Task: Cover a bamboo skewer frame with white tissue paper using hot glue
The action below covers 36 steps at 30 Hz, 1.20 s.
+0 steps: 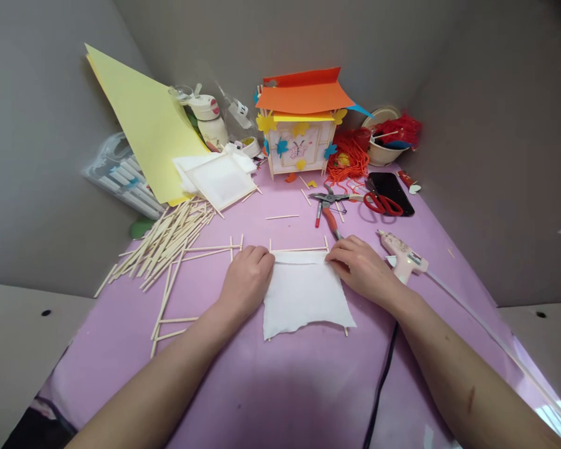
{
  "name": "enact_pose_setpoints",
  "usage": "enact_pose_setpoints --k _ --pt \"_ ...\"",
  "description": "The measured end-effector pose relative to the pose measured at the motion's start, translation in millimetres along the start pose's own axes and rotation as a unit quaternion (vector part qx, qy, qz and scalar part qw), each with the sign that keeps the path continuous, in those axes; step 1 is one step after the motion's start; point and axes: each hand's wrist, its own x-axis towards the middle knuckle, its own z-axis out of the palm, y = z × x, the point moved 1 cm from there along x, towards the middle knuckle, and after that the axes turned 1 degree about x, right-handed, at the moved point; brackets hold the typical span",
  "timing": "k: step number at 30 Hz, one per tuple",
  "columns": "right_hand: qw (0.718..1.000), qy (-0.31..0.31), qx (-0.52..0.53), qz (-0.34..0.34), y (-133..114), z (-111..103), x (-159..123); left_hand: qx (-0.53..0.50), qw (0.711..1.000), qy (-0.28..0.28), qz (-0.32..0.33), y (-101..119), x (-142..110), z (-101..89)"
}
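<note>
A torn-edged sheet of thin white paper [303, 296] lies over a frame of wooden sticks [299, 249], whose ends stick out at the top and bottom. My left hand [250, 274] grips the paper's upper left corner, fingers curled together. At the upper right corner, my right hand [358, 262] pinches the paper between thumb and fingers. Along its top edge the paper shows a folded strip between both hands. To the left lies another stick frame [161, 312], partly behind my left forearm.
A stick pile [172, 234] and a white-covered frame [224, 181] lie left. A decorated paper house [299, 134] stands at the back. Pliers [330, 212], red-handled scissors [383, 204], a phone [397, 187] and a glue gun [404, 254] with its black cable [386, 374] are right.
</note>
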Motion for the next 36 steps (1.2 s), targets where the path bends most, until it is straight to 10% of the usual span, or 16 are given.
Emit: enact_pose_setpoints --k 6,11,24,36 --pt "0.999 0.041 -0.023 -0.017 -8 -1 1 -0.063 0.996 0.062 0.026 2 -9 -8.7" --pt "0.995 -0.001 -0.069 -0.066 -21 6 1 -0.065 0.993 0.006 0.101 20 -14 0.9" --pt "0.99 -0.019 -0.131 -0.044 -30 10 0 -0.058 0.998 -0.04 0.004 28 -16 0.0" --pt "0.99 -0.023 -0.137 -0.03 -29 8 -1 -0.019 0.997 -0.071 0.022 -4 34 -13.3"
